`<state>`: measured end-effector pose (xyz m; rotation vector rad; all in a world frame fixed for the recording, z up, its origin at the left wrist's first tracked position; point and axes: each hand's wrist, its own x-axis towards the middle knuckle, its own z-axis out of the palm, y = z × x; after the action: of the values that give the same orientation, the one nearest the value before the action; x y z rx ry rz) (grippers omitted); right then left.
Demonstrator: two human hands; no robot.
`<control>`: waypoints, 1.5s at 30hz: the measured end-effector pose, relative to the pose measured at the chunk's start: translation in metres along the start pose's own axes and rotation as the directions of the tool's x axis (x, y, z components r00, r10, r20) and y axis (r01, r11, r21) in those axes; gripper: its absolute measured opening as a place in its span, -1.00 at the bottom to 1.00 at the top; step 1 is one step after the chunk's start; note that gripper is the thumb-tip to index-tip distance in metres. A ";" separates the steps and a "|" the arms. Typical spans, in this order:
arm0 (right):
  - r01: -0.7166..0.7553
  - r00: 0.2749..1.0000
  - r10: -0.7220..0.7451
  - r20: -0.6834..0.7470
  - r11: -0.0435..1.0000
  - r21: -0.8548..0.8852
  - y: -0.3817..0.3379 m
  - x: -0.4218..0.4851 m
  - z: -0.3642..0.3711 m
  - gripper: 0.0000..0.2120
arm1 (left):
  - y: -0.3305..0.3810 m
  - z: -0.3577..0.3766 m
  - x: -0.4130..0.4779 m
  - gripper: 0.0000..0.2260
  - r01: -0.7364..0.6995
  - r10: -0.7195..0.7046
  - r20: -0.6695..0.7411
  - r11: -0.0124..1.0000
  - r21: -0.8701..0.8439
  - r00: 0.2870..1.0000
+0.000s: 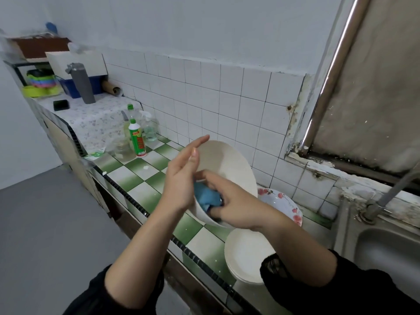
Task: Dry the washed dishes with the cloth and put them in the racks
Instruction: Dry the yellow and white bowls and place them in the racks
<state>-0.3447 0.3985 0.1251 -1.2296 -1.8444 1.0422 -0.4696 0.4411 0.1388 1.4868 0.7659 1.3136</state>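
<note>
Bowl (227, 164), white, tilted above green-checked counter (136, 176), left hand (181, 178) flat-fingered against its outside, right hand (234, 205) clutching blue cloth (205, 197) inside

Wears a black left sleeve (91, 298) and a black right sleeve (363, 298), both gathered near the elbow. Shows a lace-like openwork edge (276, 267) on the right sleeve. Leaves left hand (181, 178) and right hand (234, 205) bare.
</note>
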 end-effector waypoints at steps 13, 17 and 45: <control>0.316 0.730 0.097 -0.677 0.830 0.460 -0.007 -0.055 -0.058 -0.68 | -0.026 -0.022 0.060 -0.75 0.383 -0.431 -0.167 0.887 -0.258 0.887; 0.229 0.537 0.346 -0.770 0.818 0.527 0.007 -0.077 -0.052 -0.52 | -0.017 -0.011 0.074 -0.76 0.574 -0.610 0.033 0.725 -0.380 0.792; -0.146 0.155 -0.028 -0.988 0.988 -0.050 -0.005 -0.358 -0.043 0.00 | 0.046 0.236 -0.102 0.09 0.386 -0.064 0.940 0.920 -0.075 0.335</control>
<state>-0.1942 0.0714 0.1125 -1.5050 -0.7310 -0.0848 -0.2700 0.2736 0.1584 1.4962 -0.0242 0.1539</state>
